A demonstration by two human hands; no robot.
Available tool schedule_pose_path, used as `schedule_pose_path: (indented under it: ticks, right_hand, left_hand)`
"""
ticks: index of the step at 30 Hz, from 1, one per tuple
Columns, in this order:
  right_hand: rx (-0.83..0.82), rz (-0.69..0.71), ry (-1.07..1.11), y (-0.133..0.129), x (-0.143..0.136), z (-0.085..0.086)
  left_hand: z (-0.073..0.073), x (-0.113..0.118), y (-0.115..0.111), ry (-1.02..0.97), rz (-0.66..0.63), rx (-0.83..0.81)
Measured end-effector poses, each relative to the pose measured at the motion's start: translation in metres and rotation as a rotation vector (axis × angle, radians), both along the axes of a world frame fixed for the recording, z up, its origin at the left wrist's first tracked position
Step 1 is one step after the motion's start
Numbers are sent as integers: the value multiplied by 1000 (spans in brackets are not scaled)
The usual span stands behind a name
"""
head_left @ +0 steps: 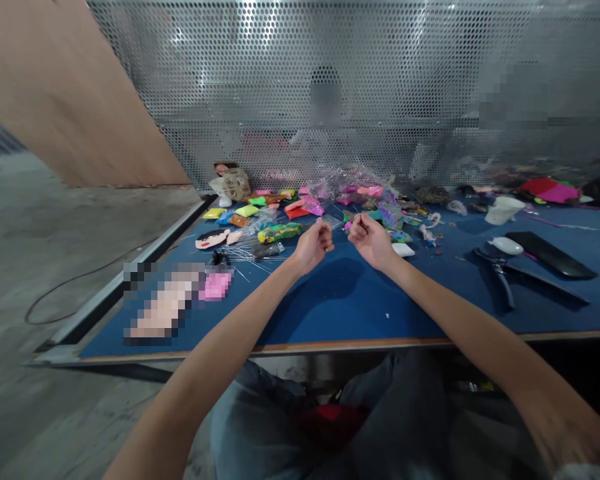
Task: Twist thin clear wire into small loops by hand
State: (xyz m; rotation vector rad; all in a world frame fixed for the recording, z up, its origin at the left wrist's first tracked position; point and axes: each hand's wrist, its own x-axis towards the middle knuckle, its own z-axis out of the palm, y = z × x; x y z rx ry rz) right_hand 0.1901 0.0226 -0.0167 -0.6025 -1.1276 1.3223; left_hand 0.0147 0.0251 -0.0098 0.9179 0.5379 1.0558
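Both hands are raised over the middle of the blue tabletop [330, 310], a short gap apart. My left hand [314, 247] is closed, its fingers curled in; anything within them is too small or hidden to make out. Facing it, my right hand [373, 241] is closed too, thumb against the fingers, its contents likewise unclear. Left of my left hand lie a yellow-green patterned packet [280, 232] and a dark packet [267, 250] among thin wires. Close to my right wrist is a white packet [403, 249].
Coloured clay packets [247, 211] and crumpled clear plastic [350, 180] line the back by a perforated metal screen [380, 80]. Pliers [503, 277], a white egg-shaped piece [507, 246] and a black case [553, 255] lie right. A flat face cutout [213, 239] lies left.
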Motion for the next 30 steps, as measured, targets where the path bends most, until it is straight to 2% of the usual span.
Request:
schedule_pose_path:
  ticks: [2,6,11,13,20,25,30]
  right_hand:
    - [0,-9,-13,3,0,-5]
    - [30,-76,-62,10,1,-16]
    - [257,-293,-550,11,9,-17]
    - [313,-345,-644,9,11,-15]
    - [214,-241,-494,6,7,-18]
    - [311,-218,-670,-2,4,-16]
    - [434,-219,-804,-8,5,-10]
  left_hand:
    - [0,1,1,-39,47,18]
    - [-1,1,0,-72,107,152]
    - [-5,-1,0,31,152,252]
    - [-6,-2,1,71,126,260]
    - [-9,-12,5,156,3,289]
    - [-13,-13,7,222,-70,346]
    - [-14,-11,6,242,-71,369]
